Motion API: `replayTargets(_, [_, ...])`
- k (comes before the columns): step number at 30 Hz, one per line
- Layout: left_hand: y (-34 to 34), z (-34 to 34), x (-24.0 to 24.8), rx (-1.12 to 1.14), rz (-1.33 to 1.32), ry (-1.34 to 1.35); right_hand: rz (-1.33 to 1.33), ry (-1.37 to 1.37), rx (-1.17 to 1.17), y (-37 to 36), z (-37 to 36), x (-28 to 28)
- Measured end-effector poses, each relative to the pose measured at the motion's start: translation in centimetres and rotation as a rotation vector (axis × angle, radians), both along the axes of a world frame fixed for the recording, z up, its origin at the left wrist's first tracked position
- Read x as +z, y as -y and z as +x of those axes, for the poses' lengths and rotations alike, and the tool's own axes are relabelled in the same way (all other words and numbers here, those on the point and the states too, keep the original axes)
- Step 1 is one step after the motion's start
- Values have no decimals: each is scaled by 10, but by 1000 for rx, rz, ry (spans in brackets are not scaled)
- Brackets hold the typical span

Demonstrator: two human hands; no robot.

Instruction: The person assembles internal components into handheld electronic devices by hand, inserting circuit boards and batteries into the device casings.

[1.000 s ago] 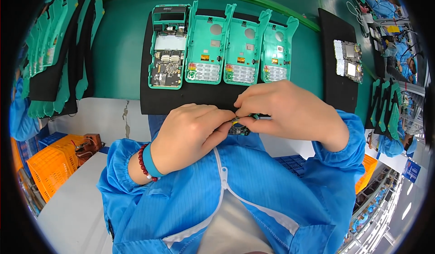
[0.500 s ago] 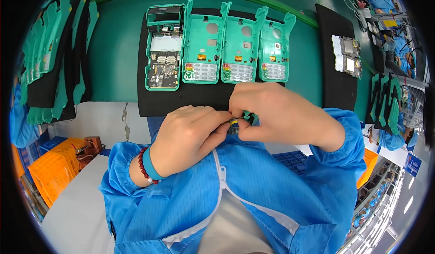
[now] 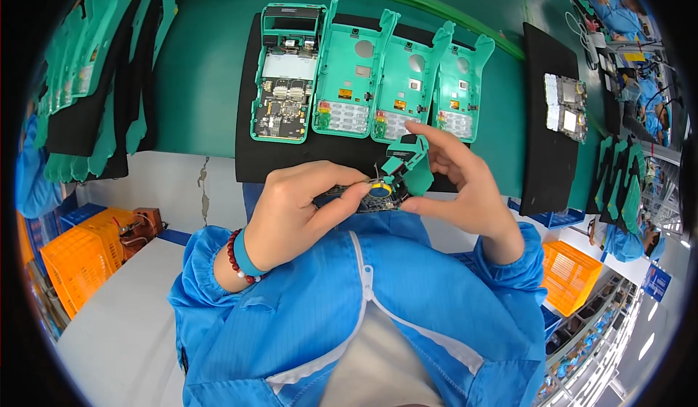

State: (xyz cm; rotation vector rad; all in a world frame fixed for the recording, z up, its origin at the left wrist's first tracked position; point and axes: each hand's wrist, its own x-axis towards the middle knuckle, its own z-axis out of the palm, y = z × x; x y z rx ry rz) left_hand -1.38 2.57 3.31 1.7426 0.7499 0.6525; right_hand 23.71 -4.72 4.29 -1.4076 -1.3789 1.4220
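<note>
Near my chest, my left hand has thumb and index finger pinched at the left edge of a round coin cell with a yellow rim. Thin wires rise beside that cell. Below it lies a circuit board, partly hidden by my left fingers. A green plastic housing with a black part stands tilted at the board's right end. Cupped round this housing is my right hand, thumb at its lower edge and fingers behind. Exactly where the right fingers touch is partly hidden.
On a black mat ahead lie an opened green device with a bare board and several green shells with clear keypads. Another black mat at right carries boards. Green parts hang in black racks at left. Orange crates stand lower down.
My right hand has moved right and spread from its pinch, uncovering the coin cell, board and green housing. My left hand stays close to the cell. The view has shifted slightly.
</note>
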Motion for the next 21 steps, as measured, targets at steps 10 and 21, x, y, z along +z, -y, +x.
replayTargets(10, [2, 6, 7, 14, 139, 88, 171, 96, -48, 9, -4, 3])
replayTargets(21, [3, 19, -32, -22, -992, 448, 861, 293, 204, -9, 4, 8])
